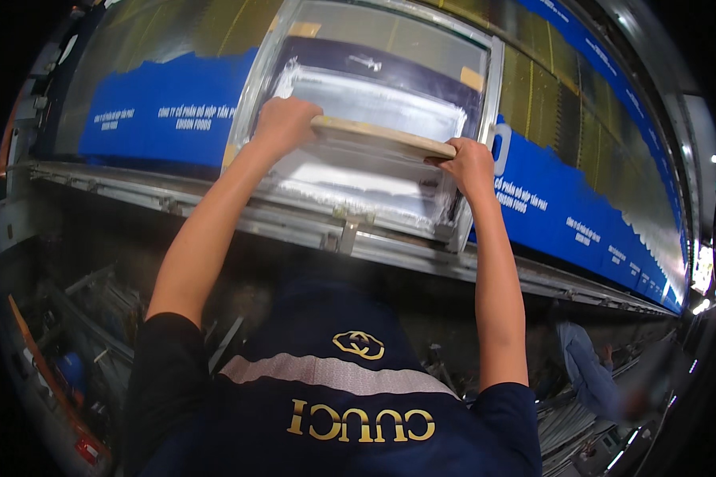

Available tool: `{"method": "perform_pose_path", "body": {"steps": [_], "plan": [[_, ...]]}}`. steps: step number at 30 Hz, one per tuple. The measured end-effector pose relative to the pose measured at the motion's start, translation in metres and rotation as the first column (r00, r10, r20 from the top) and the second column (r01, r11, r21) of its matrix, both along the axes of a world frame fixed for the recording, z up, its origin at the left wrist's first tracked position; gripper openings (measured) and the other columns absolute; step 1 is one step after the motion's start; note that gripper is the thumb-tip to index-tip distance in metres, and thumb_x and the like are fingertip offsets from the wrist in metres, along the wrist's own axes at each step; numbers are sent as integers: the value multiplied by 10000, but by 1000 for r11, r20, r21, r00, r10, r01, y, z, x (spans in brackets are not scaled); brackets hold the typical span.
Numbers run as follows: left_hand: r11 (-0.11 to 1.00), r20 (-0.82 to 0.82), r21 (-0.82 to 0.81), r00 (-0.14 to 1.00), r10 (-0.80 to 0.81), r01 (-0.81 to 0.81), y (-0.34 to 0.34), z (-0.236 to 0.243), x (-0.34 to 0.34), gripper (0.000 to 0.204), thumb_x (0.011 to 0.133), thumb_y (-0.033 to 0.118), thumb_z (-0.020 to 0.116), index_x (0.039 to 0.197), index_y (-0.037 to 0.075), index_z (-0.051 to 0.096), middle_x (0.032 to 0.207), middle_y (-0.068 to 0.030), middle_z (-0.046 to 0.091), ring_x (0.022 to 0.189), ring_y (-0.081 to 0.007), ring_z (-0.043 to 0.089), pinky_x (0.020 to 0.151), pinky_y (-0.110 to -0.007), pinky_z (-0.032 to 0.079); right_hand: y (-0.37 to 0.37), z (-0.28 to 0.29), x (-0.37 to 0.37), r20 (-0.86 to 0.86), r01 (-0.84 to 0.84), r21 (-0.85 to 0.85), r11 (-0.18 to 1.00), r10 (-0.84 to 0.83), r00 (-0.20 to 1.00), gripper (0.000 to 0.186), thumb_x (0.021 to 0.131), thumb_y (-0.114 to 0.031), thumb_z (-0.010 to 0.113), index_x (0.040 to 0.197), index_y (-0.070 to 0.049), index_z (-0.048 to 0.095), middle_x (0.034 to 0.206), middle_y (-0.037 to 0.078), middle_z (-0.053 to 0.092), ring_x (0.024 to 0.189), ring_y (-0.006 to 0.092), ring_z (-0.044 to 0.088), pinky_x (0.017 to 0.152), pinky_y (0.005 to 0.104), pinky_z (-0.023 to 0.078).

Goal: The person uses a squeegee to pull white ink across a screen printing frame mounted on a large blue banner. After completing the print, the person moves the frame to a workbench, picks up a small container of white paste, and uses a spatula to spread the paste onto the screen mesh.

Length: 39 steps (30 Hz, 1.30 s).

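Note:
My left hand (pixel 286 123) and my right hand (pixel 469 165) grip opposite ends of a long, pale wooden bar (pixel 383 135), which looks like a squeegee handle, held crosswise over a metal-framed screen (pixel 491 95). The screen has a pale rectangular middle with white smears (pixel 358 191) and a dark band (pixel 374 62) above it. It lies on a long work surface covered in blue printed sheets (pixel 163 119), with yellowish translucent material (pixel 549 87) beyond. The bar's underside is hidden from me.
A metal rail (pixel 342 230) runs along the near edge. Below at left are metal offcuts and an orange board (pixel 36 358). At lower right, another person in grey-blue clothing (pixel 581 366) is beside long metal pieces. A blue sheet band (pixel 605 60) runs along the far edge.

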<state>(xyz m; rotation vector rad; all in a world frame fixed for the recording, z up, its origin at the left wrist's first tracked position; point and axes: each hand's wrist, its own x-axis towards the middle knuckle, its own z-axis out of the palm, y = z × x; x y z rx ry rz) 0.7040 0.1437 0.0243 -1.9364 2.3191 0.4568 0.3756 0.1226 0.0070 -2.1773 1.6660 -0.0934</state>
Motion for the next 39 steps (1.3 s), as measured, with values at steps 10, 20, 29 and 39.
{"method": "perform_pose_path", "body": {"steps": [10,20,29,39], "plan": [[963,-114,-269,992,-56,23,121,-14,6,368,694,-22,606,1001,154,706,1009,-18,705,944,-198,647,751,-406,427,130,-16,0,180,22,-359,933,46,983,346,656,35,664,964,-115,714,947,65,650,887,274,603,767,375,507],[973,-99,-89,970,-220,212,19,20,18,307,696,102,675,991,182,703,905,-68,704,909,-259,650,869,-441,439,35,28,-20,143,-54,-25,998,57,988,247,663,-91,765,901,-81,700,890,119,631,866,323,623,755,411,518],[984,-108,119,987,-120,133,-146,7,7,346,619,272,816,938,156,747,865,-113,714,846,-317,674,760,-405,533,-114,8,-19,81,28,148,989,-41,996,424,619,-313,850,905,-26,725,819,192,696,779,346,672,742,406,533],[997,-131,-58,989,-66,59,42,-9,13,279,700,75,674,952,178,737,882,-50,711,859,-249,670,760,-403,488,63,-14,-9,115,52,-97,994,-40,993,220,657,-132,796,867,-123,730,866,64,677,850,272,645,733,366,521]]}}
